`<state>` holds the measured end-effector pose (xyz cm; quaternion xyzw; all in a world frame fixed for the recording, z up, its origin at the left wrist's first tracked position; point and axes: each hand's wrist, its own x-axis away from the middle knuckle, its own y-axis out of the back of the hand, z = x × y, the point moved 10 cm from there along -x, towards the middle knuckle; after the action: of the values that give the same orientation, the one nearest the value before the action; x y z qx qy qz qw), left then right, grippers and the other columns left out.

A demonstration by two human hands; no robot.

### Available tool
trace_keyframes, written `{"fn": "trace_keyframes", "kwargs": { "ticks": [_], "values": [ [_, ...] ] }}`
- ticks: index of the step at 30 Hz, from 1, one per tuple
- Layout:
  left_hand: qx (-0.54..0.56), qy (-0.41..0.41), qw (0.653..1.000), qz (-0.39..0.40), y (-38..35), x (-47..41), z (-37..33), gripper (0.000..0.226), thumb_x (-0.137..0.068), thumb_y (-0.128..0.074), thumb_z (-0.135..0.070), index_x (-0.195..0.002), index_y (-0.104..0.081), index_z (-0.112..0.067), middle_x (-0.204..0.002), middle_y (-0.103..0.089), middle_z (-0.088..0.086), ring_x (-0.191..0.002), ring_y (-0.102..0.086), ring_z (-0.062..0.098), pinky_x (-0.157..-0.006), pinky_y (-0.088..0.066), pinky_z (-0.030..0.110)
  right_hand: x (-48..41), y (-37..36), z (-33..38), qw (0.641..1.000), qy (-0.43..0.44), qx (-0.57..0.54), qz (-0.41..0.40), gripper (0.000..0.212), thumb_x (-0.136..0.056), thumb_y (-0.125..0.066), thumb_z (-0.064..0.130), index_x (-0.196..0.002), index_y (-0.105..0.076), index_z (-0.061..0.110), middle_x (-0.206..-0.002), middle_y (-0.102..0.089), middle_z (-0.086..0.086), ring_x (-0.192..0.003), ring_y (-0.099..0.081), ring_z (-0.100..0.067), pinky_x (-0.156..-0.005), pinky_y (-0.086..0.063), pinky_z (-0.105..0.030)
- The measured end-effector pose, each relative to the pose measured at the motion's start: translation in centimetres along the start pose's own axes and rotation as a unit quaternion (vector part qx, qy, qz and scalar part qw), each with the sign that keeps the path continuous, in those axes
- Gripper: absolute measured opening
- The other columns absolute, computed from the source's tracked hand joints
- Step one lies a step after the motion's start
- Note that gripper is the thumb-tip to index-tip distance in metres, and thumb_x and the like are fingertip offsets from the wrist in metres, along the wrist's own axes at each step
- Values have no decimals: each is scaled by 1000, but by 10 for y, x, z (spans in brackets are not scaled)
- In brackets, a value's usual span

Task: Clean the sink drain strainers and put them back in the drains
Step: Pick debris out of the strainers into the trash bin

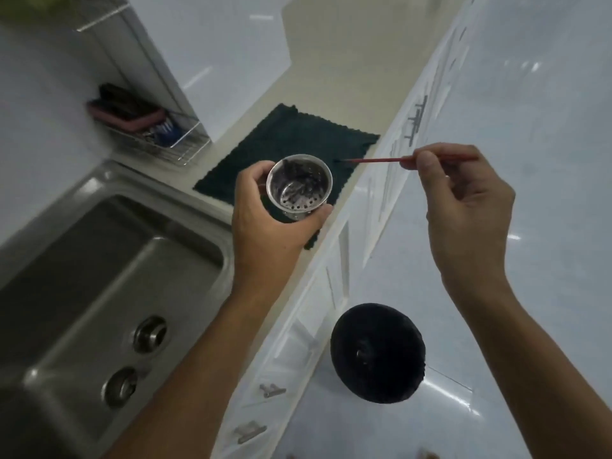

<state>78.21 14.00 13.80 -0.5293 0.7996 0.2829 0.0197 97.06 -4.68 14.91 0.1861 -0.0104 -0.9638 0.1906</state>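
My left hand [265,226] grips a perforated steel strainer basket [298,188] over the counter edge, its mouth turned toward me, with dark grime inside. My right hand [463,207] pinches a thin red stick [374,160] between thumb and fingers. The stick's dark tip sits just right of the strainer's rim, above a dark green cloth [298,147] spread on the counter. In the steel sink [99,260], two round drain openings show, one [149,333] above the other [121,387].
A wire rack [159,137] with a pink sponge and dark scrubbers hangs on the wall behind the sink. A round black bin [377,352] stands on the glossy white floor below. White cabinet drawers with metal handles [415,120] run along the counter front.
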Motion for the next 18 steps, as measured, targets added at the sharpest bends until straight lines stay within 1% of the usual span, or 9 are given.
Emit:
{"fn": "trace_keyframes", "kwargs": {
  "ticks": [2,3,5,7,9,11,12,14,18],
  "values": [
    [-8,25,999,-26,40,3,23,80,-65,-98,-37,-130,-51,-28,-129,-59,-9,-120,-60,11,-98,-57,36,13,-41,9,999,5,-15,38,14,-106,-61,27,-112,-71,19,-103,-77,7,-95,-72,-13,-81,-60,-30],
    [-12,42,998,-42,61,7,35,81,-64,-99,-36,-130,-51,-29,-129,-60,-9,-120,-61,12,-99,-56,38,20,-61,14,998,8,-24,56,15,-106,-62,25,-112,-72,17,-103,-77,7,-98,-72,-13,-84,-60,-29],
    [-13,80,994,-77,104,15,64,81,-63,-98,-33,-130,-52,-32,-129,-62,-12,-120,-62,10,-100,-57,36,39,-102,22,995,15,-40,93,16,-106,-62,23,-113,-72,13,-102,-76,7,-96,-72,-10,-83,-59,-23],
    [-23,108,989,-101,147,25,93,79,-65,-97,-27,-129,-50,-30,-128,-61,-11,-117,-63,8,-97,-57,29,61,-140,28,990,22,-51,129,18,-106,-62,21,-114,-73,10,-103,-75,5,-92,-70,-8,-80,-55,-17],
    [-54,131,983,-120,188,38,124,76,-69,-95,-21,-129,-48,-24,-125,-59,-8,-113,-62,9,-95,-55,24,83,-174,31,984,25,-56,165,17,-105,-61,19,-114,-73,9,-103,-74,3,-92,-70,-10,-80,-56,-18],
    [-92,167,973,-132,223,53,159,74,-69,-93,-16,-128,-47,-19,-122,-58,-3,-109,-61,13,-96,-53,30,105,-203,33,979,26,-55,196,17,-105,-61,19,-113,-73,9,-103,-74,2,-93,-69,-10,-81,-57,-23],
    [-110,188,967,-129,235,61,177,75,-68,-93,-16,-127,-47,-18,-123,-58,-1,-109,-60,16,-96,-52,32,115,-215,33,976,27,-53,208,17,-105,-61,18,-113,-73,9,-103,-73,2,-91,-68,-8,-80,-56,-22],
    [-142,227,958,-100,249,75,213,76,-66,-94,-17,-127,-49,-17,-125,-58,2,-110,-59,19,-91,-48,31,133,-237,32,972,30,-45,227,17,-105,-62,17,-112,-73,7,-102,-74,2,-87,-65,-4,-76,-50,-17],
    [-183,255,949,1,241,88,279,77,-62,-97,-18,-125,-52,-14,-126,-58,7,-111,-58,22,-90,-44,28,161,-270,27,965,29,-11,259,18,-104,-63,18,-110,-76,8,-101,-70,12,-86,-63,3,-75,-45,-8]
  ]
}}
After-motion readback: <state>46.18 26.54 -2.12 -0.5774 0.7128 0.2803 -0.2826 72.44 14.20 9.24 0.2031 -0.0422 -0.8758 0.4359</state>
